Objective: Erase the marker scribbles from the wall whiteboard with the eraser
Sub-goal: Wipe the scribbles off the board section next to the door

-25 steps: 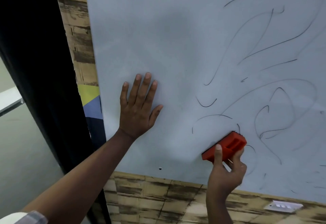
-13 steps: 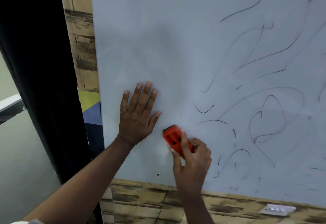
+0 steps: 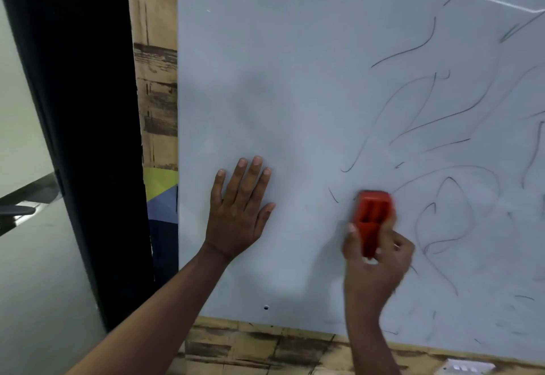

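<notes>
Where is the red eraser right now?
In the head view, the red eraser is against the whiteboard, lower right of centre, gripped by the right hand, beside the scribbles.

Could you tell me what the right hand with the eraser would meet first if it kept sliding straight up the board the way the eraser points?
Probably the long curved scribble just above the red eraser, which the right hand grips. Beyond it, only bare whiteboard shows.
</notes>
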`<move>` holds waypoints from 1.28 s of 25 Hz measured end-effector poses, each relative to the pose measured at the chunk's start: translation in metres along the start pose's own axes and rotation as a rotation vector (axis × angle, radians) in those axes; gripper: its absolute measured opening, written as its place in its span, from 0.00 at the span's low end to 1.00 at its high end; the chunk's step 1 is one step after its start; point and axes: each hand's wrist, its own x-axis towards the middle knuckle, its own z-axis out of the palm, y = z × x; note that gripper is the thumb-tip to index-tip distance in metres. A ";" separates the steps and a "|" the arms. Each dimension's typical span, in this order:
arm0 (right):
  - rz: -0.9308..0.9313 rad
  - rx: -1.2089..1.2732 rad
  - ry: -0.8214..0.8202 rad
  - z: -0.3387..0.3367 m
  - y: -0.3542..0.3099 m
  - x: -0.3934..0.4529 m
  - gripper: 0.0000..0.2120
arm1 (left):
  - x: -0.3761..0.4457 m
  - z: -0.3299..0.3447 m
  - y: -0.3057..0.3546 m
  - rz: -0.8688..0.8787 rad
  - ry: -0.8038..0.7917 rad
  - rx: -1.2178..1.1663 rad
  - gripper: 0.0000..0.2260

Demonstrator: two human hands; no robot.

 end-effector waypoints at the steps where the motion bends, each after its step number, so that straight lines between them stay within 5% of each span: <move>1: -0.169 -0.122 -0.076 0.010 -0.008 -0.012 0.32 | 0.000 0.001 0.000 0.000 0.001 -0.002 0.31; 3: -0.399 -0.338 -0.196 0.022 -0.015 -0.035 0.33 | -0.001 0.002 -0.001 0.000 -0.001 -0.007 0.31; 10: -0.699 -0.534 -0.313 0.005 -0.031 -0.002 0.34 | 0.001 -0.002 0.000 -0.010 -0.009 -0.019 0.31; 18: -0.333 -0.210 -0.045 -0.024 -0.059 0.096 0.36 | 0.033 -0.030 -0.007 -0.060 0.006 -0.055 0.27; 25: -0.852 -0.509 -0.314 -0.015 -0.049 0.048 0.37 | 0.147 -0.048 -0.019 -0.040 0.090 -0.064 0.26; 32: -0.701 -0.347 0.003 -0.048 -0.097 0.163 0.34 | 0.236 -0.054 -0.030 0.067 0.122 -0.004 0.33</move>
